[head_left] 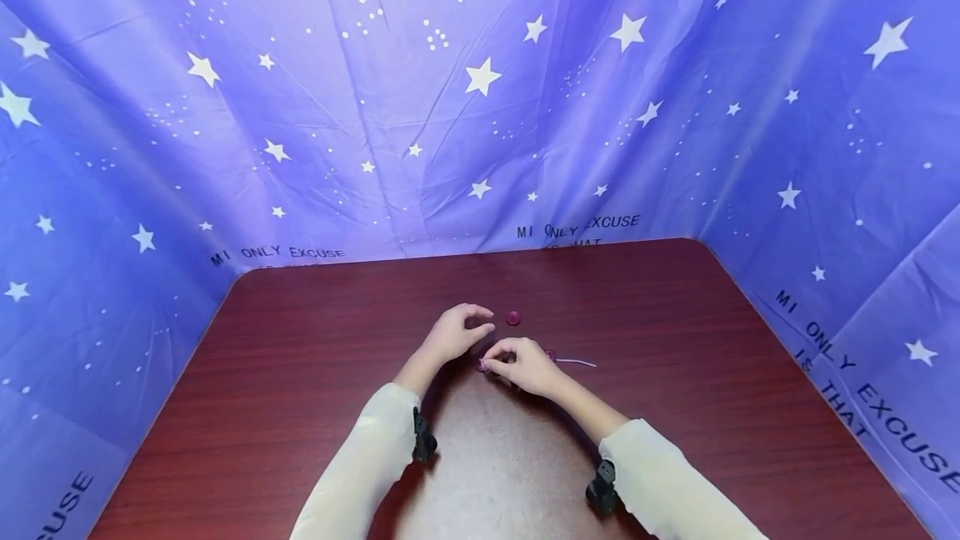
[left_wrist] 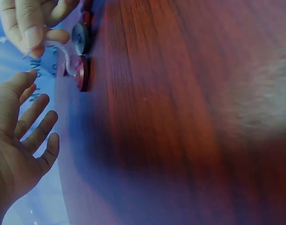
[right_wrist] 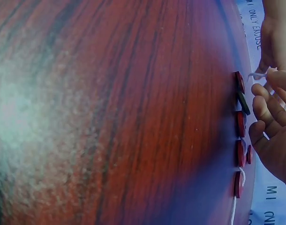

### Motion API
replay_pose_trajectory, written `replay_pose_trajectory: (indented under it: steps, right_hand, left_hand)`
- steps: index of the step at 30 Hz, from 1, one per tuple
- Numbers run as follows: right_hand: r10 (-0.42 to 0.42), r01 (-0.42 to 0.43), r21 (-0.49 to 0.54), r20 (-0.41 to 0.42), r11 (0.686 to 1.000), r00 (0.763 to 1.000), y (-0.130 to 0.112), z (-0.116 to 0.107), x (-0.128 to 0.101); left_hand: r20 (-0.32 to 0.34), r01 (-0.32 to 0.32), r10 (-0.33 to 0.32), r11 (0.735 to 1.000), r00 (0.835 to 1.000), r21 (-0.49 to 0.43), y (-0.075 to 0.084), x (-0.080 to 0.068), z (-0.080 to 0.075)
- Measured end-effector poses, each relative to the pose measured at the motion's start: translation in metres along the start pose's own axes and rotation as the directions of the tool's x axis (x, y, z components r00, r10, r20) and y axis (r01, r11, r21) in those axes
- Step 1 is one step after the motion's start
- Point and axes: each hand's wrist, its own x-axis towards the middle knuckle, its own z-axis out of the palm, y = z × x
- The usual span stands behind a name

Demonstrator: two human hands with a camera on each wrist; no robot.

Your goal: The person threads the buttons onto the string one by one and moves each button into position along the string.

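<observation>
My right hand (head_left: 525,365) pinches a white cord (left_wrist: 63,50) between thumb and forefinger, just above the table. From that grip the cord runs down to a red button (left_wrist: 82,73). The right wrist view has a row of buttons standing on edge, with a dark green one (right_wrist: 244,102) among red ones (right_wrist: 241,124); cord shows at the row's near end. My left hand (head_left: 453,332) is held just beyond the right, holding nothing, its fingers apart and slightly bent. In the head view, my right hand hides most of the row.
One loose red button (head_left: 513,317) lies on the table past the hands. A cord tail (head_left: 576,362) extends rightward from the row. The dark red wooden table (head_left: 262,407) is bordered by a blue star-printed curtain (head_left: 420,98) at the back and sides.
</observation>
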Motion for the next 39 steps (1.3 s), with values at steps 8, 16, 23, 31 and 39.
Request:
replay_pose_trajectory:
  steps: [8,16,23,31,39]
  right_hand:
    - [-0.011,0.011,-0.003,0.019,1.0,1.0,0.001,-0.002,-0.005]
    - [0.004,-0.004,-0.004,0.044,1.0,0.999,0.002,-0.003,-0.007]
    - [0.008,-0.007,-0.018,0.057,1.0,0.998,0.004,-0.003,-0.008]
    - [0.006,-0.004,-0.045,0.059,0.999,0.998,0.007,-0.003,-0.008]
    - [0.005,-0.003,-0.036,0.061,0.999,0.998,0.007,-0.004,-0.008]
  left_hand:
    - [0.107,-0.028,0.008,0.983,0.994,0.181,0.014,0.022,0.009]
    - [0.162,0.003,-0.06,0.942,0.985,0.336,0.026,0.032,0.02]
    - [0.189,0.018,-0.104,0.913,0.977,0.408,0.03,0.037,0.026]
    - [0.145,0.039,-0.111,0.902,0.983,0.429,0.03,0.038,0.03]
    - [0.103,0.059,-0.114,0.898,0.988,0.435,0.029,0.039,0.035]
